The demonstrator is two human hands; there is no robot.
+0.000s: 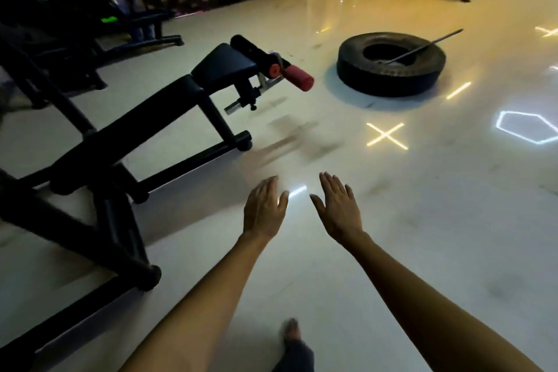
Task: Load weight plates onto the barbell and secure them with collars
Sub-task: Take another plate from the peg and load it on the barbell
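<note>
Both arms reach forward at lower centre, left hand (264, 211) and right hand (338, 211) empty, fingers straight and spread. A long steel bar (428, 44), likely the barbell, leans from a tyre (389, 78) at upper right: probably heavy, rigid, smooth, best gripped mid-shaft. No plates or collars show.

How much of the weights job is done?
Nothing looks done yet. The left hand and right hand are both open and hold nothing. The only metal bar in view leans bare in the tyre, well ahead of the hands. No plates or collars show, so all the loading and securing is left.
</note>
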